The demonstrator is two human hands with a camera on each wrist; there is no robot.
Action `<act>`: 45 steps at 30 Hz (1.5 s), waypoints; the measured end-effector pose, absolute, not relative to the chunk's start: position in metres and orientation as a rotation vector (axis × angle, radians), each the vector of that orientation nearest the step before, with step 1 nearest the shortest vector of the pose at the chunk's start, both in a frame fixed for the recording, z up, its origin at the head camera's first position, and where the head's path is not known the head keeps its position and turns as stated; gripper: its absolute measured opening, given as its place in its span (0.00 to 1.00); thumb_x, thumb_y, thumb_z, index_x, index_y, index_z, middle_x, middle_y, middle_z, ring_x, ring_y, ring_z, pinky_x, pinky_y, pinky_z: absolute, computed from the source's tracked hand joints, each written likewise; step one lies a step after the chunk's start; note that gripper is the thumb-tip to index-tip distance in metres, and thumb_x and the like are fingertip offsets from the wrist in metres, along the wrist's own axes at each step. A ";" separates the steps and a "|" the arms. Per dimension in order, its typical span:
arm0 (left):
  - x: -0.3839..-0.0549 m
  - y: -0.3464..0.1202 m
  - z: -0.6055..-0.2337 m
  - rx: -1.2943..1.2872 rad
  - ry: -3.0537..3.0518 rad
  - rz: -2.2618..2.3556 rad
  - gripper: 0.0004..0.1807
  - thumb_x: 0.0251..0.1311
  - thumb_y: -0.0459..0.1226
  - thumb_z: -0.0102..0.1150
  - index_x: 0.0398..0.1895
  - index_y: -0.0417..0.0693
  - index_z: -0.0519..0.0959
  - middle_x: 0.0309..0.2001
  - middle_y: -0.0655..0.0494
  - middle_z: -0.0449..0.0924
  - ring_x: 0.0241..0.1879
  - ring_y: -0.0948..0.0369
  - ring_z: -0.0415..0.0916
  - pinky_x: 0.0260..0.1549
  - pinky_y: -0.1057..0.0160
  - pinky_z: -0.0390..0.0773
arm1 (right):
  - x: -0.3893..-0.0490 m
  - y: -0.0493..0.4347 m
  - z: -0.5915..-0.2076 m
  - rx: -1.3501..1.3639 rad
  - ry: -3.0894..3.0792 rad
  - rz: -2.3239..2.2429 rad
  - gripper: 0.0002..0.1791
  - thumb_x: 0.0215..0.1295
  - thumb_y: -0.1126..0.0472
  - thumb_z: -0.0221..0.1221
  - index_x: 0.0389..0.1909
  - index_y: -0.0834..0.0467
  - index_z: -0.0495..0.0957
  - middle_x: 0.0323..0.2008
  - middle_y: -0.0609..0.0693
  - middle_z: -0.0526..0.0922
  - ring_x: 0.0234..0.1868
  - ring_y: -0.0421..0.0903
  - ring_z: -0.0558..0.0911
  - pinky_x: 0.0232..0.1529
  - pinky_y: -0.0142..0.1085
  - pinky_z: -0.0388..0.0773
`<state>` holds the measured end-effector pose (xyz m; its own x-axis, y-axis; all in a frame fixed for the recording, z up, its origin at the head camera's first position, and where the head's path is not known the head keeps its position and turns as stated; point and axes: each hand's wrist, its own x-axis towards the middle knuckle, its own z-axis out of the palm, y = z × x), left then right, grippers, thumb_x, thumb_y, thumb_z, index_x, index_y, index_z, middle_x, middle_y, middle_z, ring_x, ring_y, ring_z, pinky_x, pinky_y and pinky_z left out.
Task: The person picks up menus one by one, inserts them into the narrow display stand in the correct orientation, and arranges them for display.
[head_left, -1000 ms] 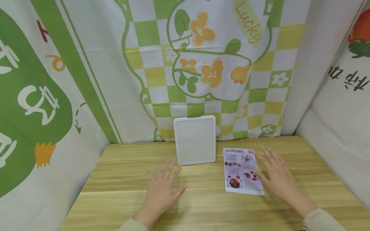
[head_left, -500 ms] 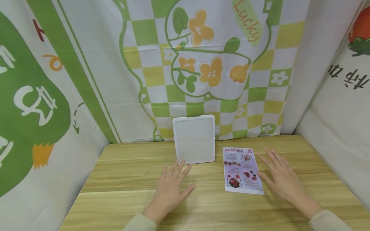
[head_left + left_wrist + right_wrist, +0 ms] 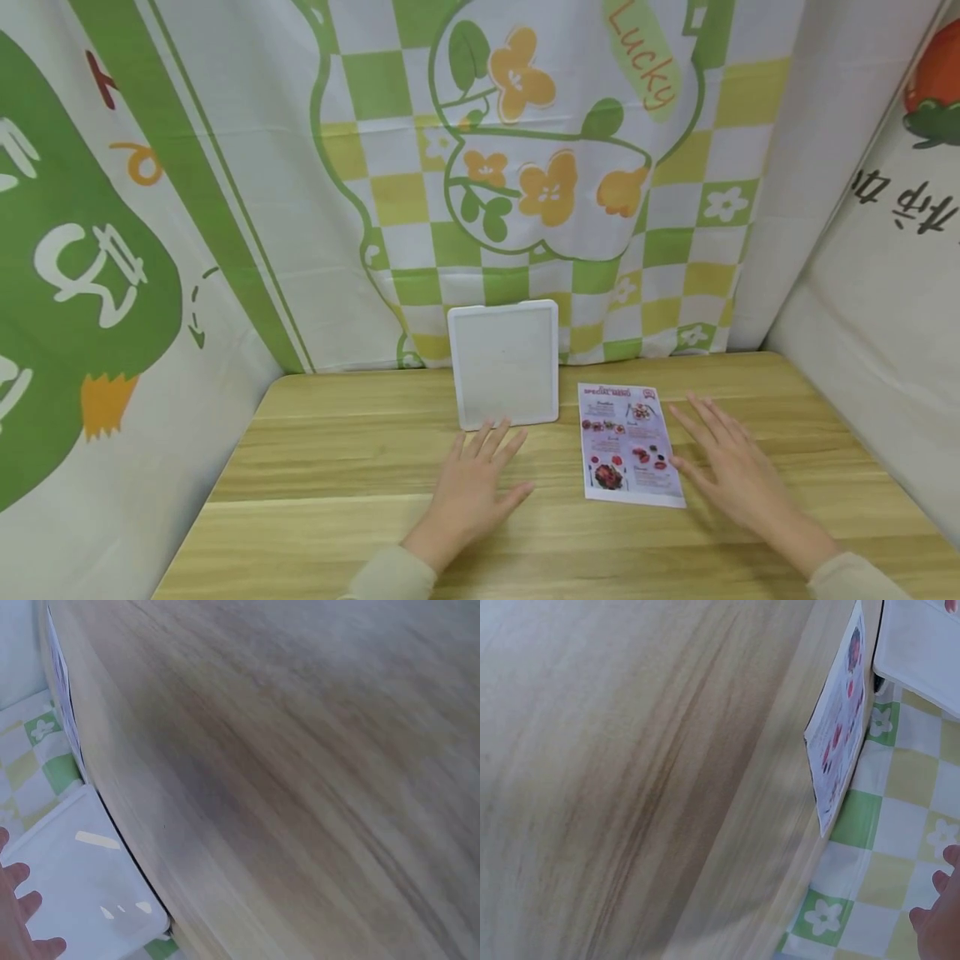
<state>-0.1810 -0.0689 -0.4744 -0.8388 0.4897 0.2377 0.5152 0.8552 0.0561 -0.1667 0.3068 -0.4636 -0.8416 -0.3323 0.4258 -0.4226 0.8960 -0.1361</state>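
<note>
A white square tray (image 3: 504, 363) leans upright against the curtain at the back of the wooden table (image 3: 315, 467); it also shows in the left wrist view (image 3: 82, 892). A pink printed menu sheet (image 3: 628, 442) lies flat to its right, seen edge-on in the right wrist view (image 3: 838, 742). My left hand (image 3: 480, 483) is flat and open just in front of the tray, fingertips near its lower edge. My right hand (image 3: 731, 471) is open, spread beside the menu's right edge, thumb close to the paper.
Printed green, yellow and white curtains (image 3: 525, 167) wall in the table on the back and both sides. Bare wood stretches left of the tray and along the front edge.
My left hand slid right and forward, from left of the tray to just below its lower edge. My right hand stayed beside the menu, shifting only slightly.
</note>
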 end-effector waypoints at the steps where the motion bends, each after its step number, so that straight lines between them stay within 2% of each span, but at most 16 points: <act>1: -0.181 -0.067 -0.475 -0.785 -2.811 -0.178 0.38 0.67 0.63 0.47 0.77 0.61 0.58 0.76 0.55 0.56 0.74 0.51 0.53 0.69 0.41 0.55 | -0.166 0.307 -0.465 0.556 -2.661 0.320 0.42 0.68 0.48 0.60 0.78 0.48 0.51 0.78 0.56 0.47 0.77 0.58 0.47 0.74 0.52 0.38; 8: -0.183 -0.059 -0.479 -0.887 -2.766 -0.217 0.36 0.69 0.61 0.48 0.76 0.60 0.60 0.75 0.55 0.59 0.73 0.53 0.56 0.68 0.42 0.58 | -0.165 0.312 -0.472 0.591 -2.636 0.321 0.42 0.67 0.48 0.60 0.78 0.48 0.53 0.78 0.55 0.47 0.77 0.54 0.46 0.74 0.40 0.32; 13: -0.187 -0.054 -0.482 -0.930 -2.771 -0.203 0.36 0.69 0.60 0.47 0.77 0.59 0.58 0.76 0.56 0.56 0.73 0.53 0.55 0.68 0.42 0.57 | -0.164 0.314 -0.474 0.619 -2.636 0.323 0.42 0.67 0.47 0.61 0.77 0.48 0.54 0.78 0.53 0.47 0.77 0.53 0.47 0.73 0.40 0.33; 16: -0.189 -0.051 -0.482 -0.951 -2.768 -0.195 0.37 0.69 0.60 0.47 0.77 0.59 0.58 0.76 0.55 0.56 0.74 0.53 0.54 0.68 0.42 0.57 | -0.164 0.315 -0.476 0.629 -2.649 0.339 0.40 0.67 0.48 0.61 0.77 0.48 0.55 0.78 0.53 0.48 0.77 0.53 0.48 0.74 0.42 0.34; 21: -0.193 -0.046 -0.482 -1.002 -2.739 -0.212 0.36 0.69 0.59 0.50 0.76 0.58 0.60 0.75 0.55 0.59 0.73 0.52 0.56 0.68 0.42 0.58 | -0.165 0.318 -0.479 0.649 -2.672 0.388 0.38 0.67 0.51 0.61 0.76 0.49 0.58 0.78 0.51 0.49 0.77 0.55 0.49 0.74 0.53 0.41; 27: -0.196 -0.041 -0.483 -1.063 -2.715 -0.233 0.34 0.69 0.58 0.50 0.74 0.57 0.64 0.73 0.56 0.62 0.72 0.53 0.58 0.68 0.43 0.59 | -0.166 0.321 -0.482 0.644 -2.708 0.446 0.38 0.67 0.51 0.62 0.75 0.47 0.60 0.77 0.51 0.51 0.72 0.64 0.57 0.62 0.69 0.58; 31: -0.199 -0.037 -0.484 -1.076 -2.721 -0.240 0.34 0.69 0.59 0.50 0.74 0.57 0.65 0.73 0.57 0.62 0.72 0.53 0.59 0.67 0.44 0.60 | -0.166 0.322 -0.483 0.646 -2.715 0.468 0.38 0.66 0.51 0.63 0.76 0.45 0.59 0.76 0.52 0.54 0.67 0.69 0.63 0.58 0.69 0.62; 38: -0.202 -0.033 -0.486 -1.081 -2.774 -0.260 0.34 0.70 0.59 0.49 0.75 0.57 0.63 0.74 0.57 0.61 0.72 0.53 0.58 0.68 0.45 0.59 | -0.167 0.325 -0.486 0.643 -2.729 0.491 0.37 0.67 0.51 0.62 0.75 0.46 0.61 0.72 0.59 0.63 0.65 0.70 0.65 0.59 0.68 0.63; 45: -0.207 -0.028 -0.488 -1.098 -2.819 -0.279 0.34 0.70 0.59 0.47 0.75 0.59 0.62 0.73 0.57 0.62 0.72 0.54 0.59 0.68 0.46 0.59 | -0.168 0.325 -0.489 0.631 -2.761 0.521 0.34 0.67 0.49 0.63 0.71 0.53 0.66 0.68 0.63 0.67 0.65 0.68 0.66 0.59 0.67 0.63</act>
